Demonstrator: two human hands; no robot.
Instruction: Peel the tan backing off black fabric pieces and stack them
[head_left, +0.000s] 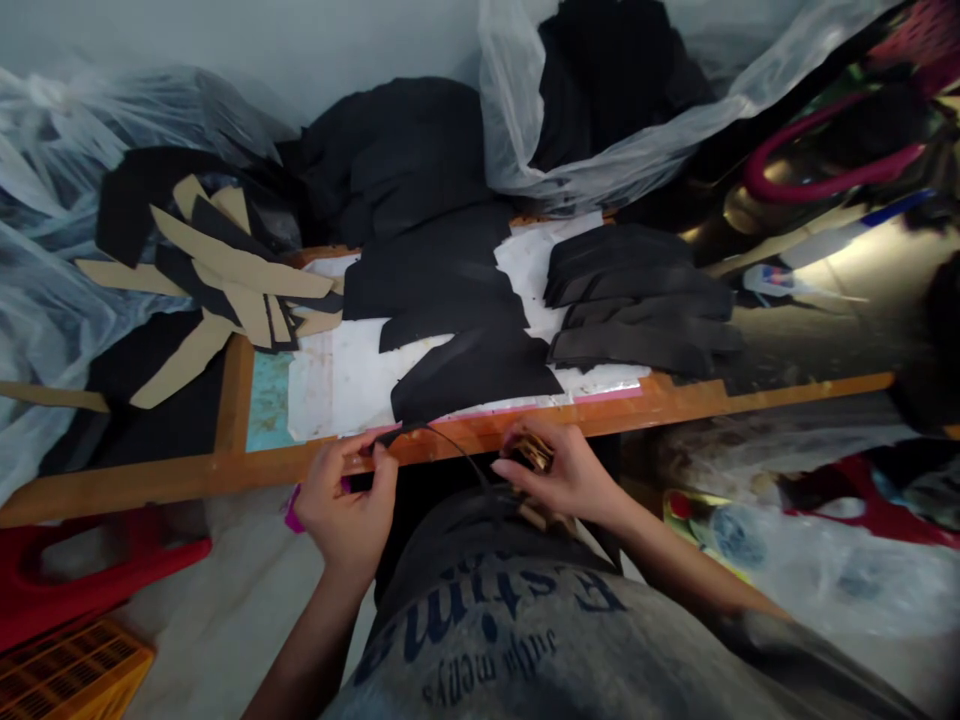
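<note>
My left hand [349,505] is closed at the table's front edge, thumb and fingers pinching a dark piece of sheet material. From there a thin black strip [454,440] curves across toward my lap. My right hand [570,470] is curled around a small bundle of crumpled tan strips [534,452], just in front of the same edge. More tan scraps show beneath it against my shirt. Straight ahead, cut black sheet pieces [472,375] lie overlapped on white paper [330,375].
At the left, tan and black cut pieces [247,265] form a loose heap beside clear plastic [45,250]. A stack of black pieces [637,300] and a small white bottle [769,280] are on the right. Below left stand a red stool [112,570] and a yellow crate [82,670].
</note>
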